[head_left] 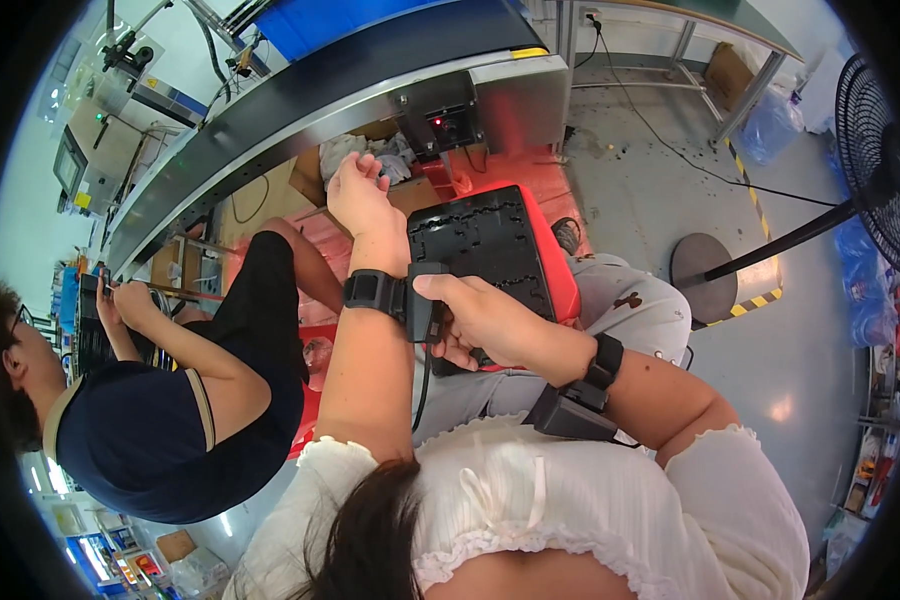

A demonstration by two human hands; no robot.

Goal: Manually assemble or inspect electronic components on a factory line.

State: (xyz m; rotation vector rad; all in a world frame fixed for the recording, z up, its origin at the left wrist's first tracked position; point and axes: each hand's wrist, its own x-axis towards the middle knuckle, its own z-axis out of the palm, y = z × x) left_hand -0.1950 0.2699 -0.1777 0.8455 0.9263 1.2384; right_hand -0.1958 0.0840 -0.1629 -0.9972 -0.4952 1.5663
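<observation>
My left hand [360,197] is raised in front of me with its fingers loosely curled and a little apart; nothing shows in it. Around my left wrist is a black strap [373,291] carrying a black box-shaped device [427,303], from which a cable hangs. My right hand [485,322] grips this device, thumb on top and fingers bent around its side. Another black strap [603,362] with a boxy unit [573,412] sits on my right wrist. Beneath my hands, over my lap, lies a black panel with jagged cut-out slots [482,235], edged by a red case [557,262].
A co-worker [160,430] sits close at my left, both hands near a conveyor [300,110] that curves across the front. A black standing fan [875,150] has its round base [705,278] on the floor at right. A cable [670,150] crosses that floor.
</observation>
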